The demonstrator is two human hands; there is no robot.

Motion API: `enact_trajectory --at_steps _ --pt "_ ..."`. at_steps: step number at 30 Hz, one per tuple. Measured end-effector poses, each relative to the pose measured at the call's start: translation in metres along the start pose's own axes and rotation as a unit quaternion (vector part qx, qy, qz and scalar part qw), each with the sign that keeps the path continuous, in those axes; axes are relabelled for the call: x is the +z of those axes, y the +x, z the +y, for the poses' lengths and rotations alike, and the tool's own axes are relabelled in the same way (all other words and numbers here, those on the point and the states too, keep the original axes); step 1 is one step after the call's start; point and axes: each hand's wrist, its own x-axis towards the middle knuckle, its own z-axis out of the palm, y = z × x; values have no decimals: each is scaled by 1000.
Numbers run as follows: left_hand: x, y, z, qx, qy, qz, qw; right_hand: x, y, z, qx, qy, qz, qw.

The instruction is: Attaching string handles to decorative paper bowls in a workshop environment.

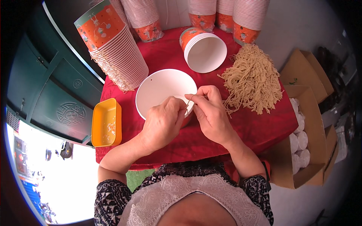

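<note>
A white-lined paper bucket [158, 90] stands upright on the red cloth in front of me, with a small dark hole near its far rim. Over its near right rim, both my hands are closed in pinches. Between the fingertips of my right hand [213, 116] runs a thin tan cord [189, 101]. My left hand [163, 119] pinches at the same cord by the rim, its fingertips partly hidden. To the right of my hands lies a loose heap of tan cords [254, 81].
A tall stack of orange-printed buckets [120, 52] with cords along its side leans at the left. Several nested buckets [205, 52] lie tipped at the back. A yellow tray [95, 126] holds small bits. An open cardboard box [315, 143] with white rolls stands right of the table [260, 130].
</note>
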Motion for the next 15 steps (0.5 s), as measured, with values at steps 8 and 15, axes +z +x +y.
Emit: enact_trajectory --at_steps 8,15 --pt "-3 0 2 3 -42 3 999 0 -2 3 22 44 -43 998" --pt "-19 7 -1 -152 -234 -96 955 2 -8 -8 -28 -21 15 999"
